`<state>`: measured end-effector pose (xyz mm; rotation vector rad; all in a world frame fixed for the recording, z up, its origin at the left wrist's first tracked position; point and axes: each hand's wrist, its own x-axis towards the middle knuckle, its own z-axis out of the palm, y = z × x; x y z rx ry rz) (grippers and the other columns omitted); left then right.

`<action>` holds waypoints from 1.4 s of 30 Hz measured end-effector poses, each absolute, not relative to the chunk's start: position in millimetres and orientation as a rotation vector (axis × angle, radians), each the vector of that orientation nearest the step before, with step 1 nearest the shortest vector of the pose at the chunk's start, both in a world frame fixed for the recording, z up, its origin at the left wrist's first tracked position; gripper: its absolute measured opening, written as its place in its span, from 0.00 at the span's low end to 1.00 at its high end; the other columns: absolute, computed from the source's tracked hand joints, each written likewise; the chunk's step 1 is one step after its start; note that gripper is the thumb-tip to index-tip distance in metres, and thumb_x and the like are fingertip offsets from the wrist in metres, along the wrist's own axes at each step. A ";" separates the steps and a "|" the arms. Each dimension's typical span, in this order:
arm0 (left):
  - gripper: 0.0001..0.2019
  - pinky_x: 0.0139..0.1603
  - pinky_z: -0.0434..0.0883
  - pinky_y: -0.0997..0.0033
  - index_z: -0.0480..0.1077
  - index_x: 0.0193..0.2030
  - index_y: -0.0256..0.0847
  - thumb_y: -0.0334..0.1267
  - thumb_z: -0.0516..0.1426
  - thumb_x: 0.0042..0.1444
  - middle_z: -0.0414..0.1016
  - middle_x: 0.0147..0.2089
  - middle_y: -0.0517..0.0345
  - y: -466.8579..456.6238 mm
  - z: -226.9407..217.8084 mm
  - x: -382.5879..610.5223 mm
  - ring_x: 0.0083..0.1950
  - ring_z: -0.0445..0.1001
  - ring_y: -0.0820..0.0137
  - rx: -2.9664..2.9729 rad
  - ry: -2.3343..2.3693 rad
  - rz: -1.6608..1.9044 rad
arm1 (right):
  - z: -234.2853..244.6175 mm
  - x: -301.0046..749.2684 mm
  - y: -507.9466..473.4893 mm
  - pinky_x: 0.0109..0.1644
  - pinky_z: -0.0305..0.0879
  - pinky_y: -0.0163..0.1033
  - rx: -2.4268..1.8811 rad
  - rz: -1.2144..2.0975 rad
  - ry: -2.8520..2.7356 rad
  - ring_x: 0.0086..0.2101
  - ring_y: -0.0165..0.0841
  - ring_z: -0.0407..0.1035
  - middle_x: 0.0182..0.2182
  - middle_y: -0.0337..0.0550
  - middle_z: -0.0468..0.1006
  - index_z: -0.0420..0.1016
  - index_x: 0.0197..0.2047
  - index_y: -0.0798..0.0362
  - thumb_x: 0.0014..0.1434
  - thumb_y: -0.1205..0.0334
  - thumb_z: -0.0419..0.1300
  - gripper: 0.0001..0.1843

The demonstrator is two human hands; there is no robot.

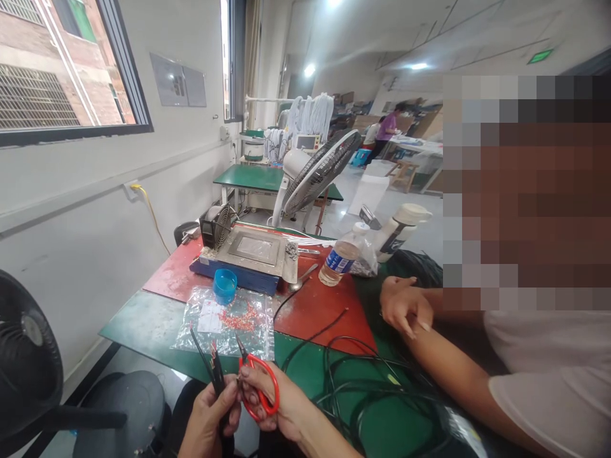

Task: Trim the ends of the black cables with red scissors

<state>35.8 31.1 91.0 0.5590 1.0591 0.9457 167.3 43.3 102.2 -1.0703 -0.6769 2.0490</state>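
My left hand (212,413) is closed around a small bunch of black cables (217,372), whose stripped ends stick up with reddish and coppery wires. Right beside it, my right hand (274,397) grips a pair of scissors (273,381) with red handles, the dark blades pointing up and away from me. The fingertips of both hands come close together at the cables. Just beyond them a clear plastic bag (186,331) lies flat on the table, with many tiny red-orange bits (241,316) and a blue round cup (224,286) on it.
Behind the bag stands a blue-based heating device (238,277) with a small fan (217,226). A drink bottle (338,264), a spoon (304,278) and a white flask (403,229) are farther right. Loops of black cable (358,394) cover the table's right side, near another person's arms (405,312).
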 end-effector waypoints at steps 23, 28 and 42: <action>0.13 0.20 0.42 0.75 0.70 0.27 0.36 0.46 0.59 0.48 0.61 0.20 0.64 27.2 82.0 26.6 0.18 0.48 0.84 0.669 0.980 0.879 | 107.8 172.2 44.8 0.08 0.36 0.25 -1.212 2.221 -0.602 0.09 0.19 0.51 0.10 0.31 0.61 0.64 0.19 0.56 0.49 0.50 0.59 0.19; 0.13 0.20 0.42 0.75 0.69 0.25 0.36 0.46 0.60 0.48 0.60 0.20 0.64 26.4 82.9 28.0 0.18 0.48 0.83 0.649 0.961 0.886 | 101.2 170.5 40.0 0.10 0.39 0.25 -1.134 2.149 -0.592 0.09 0.19 0.52 0.11 0.31 0.62 0.67 0.22 0.57 0.48 0.48 0.61 0.19; 0.15 0.20 0.44 0.75 0.70 0.27 0.35 0.48 0.60 0.47 0.62 0.21 0.62 25.7 82.7 30.2 0.19 0.49 0.82 0.656 0.998 0.913 | 105.3 164.7 35.2 0.11 0.40 0.26 -1.138 2.014 -0.652 0.10 0.20 0.53 0.11 0.31 0.62 0.66 0.22 0.57 0.46 0.42 0.62 0.24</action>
